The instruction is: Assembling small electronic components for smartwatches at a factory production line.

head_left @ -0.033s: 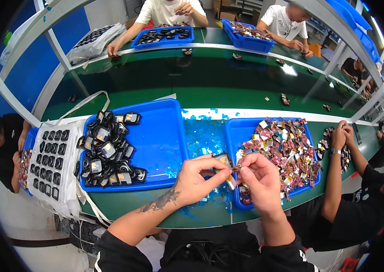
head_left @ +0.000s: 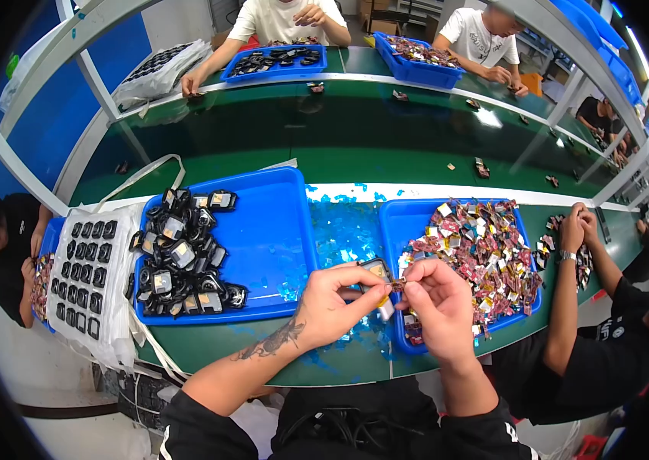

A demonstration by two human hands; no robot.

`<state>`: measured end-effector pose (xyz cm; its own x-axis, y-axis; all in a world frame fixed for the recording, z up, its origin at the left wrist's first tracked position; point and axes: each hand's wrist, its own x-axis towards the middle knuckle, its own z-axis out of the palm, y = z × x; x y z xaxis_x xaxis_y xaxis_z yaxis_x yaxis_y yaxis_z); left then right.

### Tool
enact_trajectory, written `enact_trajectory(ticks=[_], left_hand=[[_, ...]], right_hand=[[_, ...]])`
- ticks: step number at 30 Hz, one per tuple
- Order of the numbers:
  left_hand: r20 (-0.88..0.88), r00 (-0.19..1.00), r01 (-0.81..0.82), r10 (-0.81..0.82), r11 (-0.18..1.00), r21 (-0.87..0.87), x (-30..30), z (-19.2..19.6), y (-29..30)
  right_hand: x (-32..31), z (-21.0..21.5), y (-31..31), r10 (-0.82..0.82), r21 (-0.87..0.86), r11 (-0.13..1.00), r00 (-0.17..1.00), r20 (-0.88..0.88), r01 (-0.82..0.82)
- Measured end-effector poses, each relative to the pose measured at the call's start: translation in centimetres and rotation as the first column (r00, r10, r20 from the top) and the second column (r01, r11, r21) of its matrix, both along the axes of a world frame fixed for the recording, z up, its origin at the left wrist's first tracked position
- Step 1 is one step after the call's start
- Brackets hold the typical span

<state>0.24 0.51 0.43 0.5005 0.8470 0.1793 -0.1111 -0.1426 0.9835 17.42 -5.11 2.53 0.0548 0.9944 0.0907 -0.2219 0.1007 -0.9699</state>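
Above the gap between two blue trays, my left hand (head_left: 340, 303) and my right hand (head_left: 441, 307) meet, thumbs and fingers pinched. Between the fingertips is a small brown circuit board (head_left: 397, 286), partly hidden. A silver-white, pouch-like piece (head_left: 386, 310) hangs just below it. Behind my left fingers a small black-framed square housing (head_left: 376, 268) shows in part; it seems joined to the board. Under my right hand is the right-hand blue tray (head_left: 394, 230), heaped with small red-brown circuit boards (head_left: 478, 253) bearing white and yellow pieces.
Black housings (head_left: 179, 253) are piled in the left blue tray (head_left: 263, 307). Beside it, a white tray (head_left: 121, 307) holds rows of black frames. Blue film scraps (head_left: 347, 238) litter the green table (head_left: 324, 372). Co-workers sit left, right and across; parts lie on the dark-green belt (head_left: 301, 115).
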Motion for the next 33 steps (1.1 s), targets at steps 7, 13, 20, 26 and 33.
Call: enact_trajectory(ticks=[7, 13, 20, 26, 33], left_hand=[[0.083, 0.997, 0.020, -0.003, 0.978, -0.208, 0.4, -0.1, -0.2], [0.114, 0.988, 0.122, -0.106, 0.983, -0.139, 0.1, 0.1, 0.0], [0.128, 0.978, 0.183, -0.167, 0.976, -0.121, -0.1, 0.2, -0.1], [0.124, 0.983, 0.148, -0.134, 0.983, -0.112, -0.3, 0.0, 0.2], [0.118, 0.986, 0.128, -0.116, 0.986, -0.105, -0.2, 0.0, 0.2]], right_hand=[[-1.2, -0.1, 0.4, -0.254, 0.214, 0.961, 0.866, 0.432, 0.175], [-0.6, -0.6, 0.6, -0.234, 0.166, 0.966, 0.943, 0.237, 0.198], [-0.5, -0.2, 0.9, -0.219, 0.143, 0.972, 0.943, 0.251, 0.188], [-0.7, -0.3, 1.1, -0.253, 0.151, 0.964, 0.930, 0.265, 0.219], [-0.6, -1.2, 1.0, -0.250, 0.174, 0.964, 0.914, 0.321, 0.202]])
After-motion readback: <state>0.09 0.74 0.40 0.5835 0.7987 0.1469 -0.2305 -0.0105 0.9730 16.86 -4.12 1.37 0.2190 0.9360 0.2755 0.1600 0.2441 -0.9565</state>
